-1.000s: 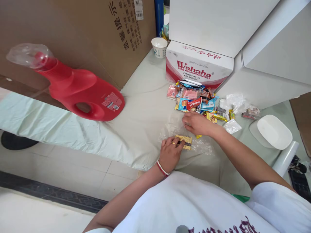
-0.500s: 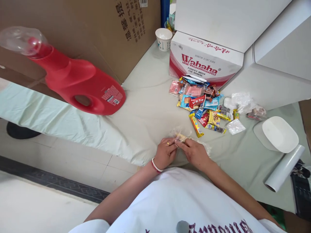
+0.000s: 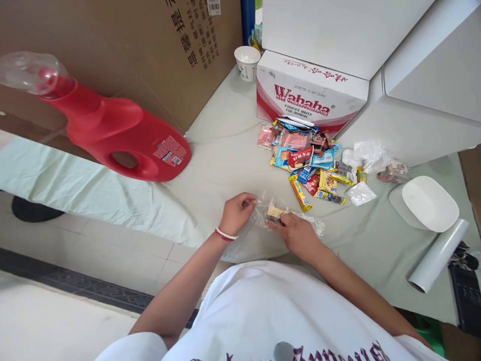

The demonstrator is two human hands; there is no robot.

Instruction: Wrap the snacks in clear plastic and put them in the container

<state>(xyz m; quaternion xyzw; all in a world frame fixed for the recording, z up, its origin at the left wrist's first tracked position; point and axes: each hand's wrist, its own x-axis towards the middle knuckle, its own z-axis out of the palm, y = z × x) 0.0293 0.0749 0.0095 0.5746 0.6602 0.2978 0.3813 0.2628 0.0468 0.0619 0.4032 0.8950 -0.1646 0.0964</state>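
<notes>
Film [image 3: 260, 211], in the head view, is pinched at its edge by the left hand [image 3: 239, 211], while the right hand [image 3: 298, 232] grips a yellow-and-dark snack block [image 3: 275, 212] lying on it, at four o'clock from centre; a hard pull could tear the film or, if the right grip slackened, skew the block. At one o'clock from it, a carton [image 3: 311, 105] reads "Wahaha", "PURIFIED WATER FOR DRINKING"; a red snack packet [image 3: 300, 157] reads "好丽友派".

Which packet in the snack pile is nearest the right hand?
The slanted orange-yellow bar: its lower end lies just beyond the right hand; the other packets sit farther off.
</notes>
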